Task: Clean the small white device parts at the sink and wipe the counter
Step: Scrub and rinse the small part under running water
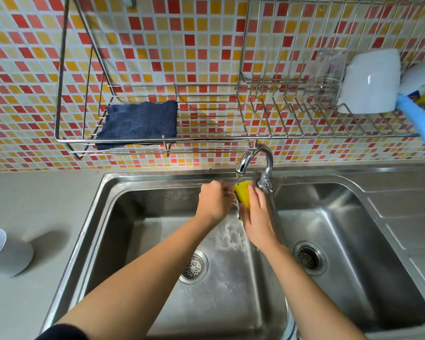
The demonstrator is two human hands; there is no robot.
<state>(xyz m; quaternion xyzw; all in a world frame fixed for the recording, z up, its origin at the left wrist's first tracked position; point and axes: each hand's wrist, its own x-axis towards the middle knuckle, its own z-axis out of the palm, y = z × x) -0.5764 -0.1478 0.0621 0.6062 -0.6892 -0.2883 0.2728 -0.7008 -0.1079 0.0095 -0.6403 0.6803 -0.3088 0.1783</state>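
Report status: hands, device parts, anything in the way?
Right hand grips yellow sponge under the running faucet. Left hand curled beside it, contents hidden; white part not visible. Nothing blocking the hands.

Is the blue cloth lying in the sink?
No, the cloth lies on the wire rack mounted on the tiled wall above the sink.

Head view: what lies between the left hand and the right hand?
A yellow rectangular sponge, gripped by the right hand, under the chrome tap's stream; the head view shows it.
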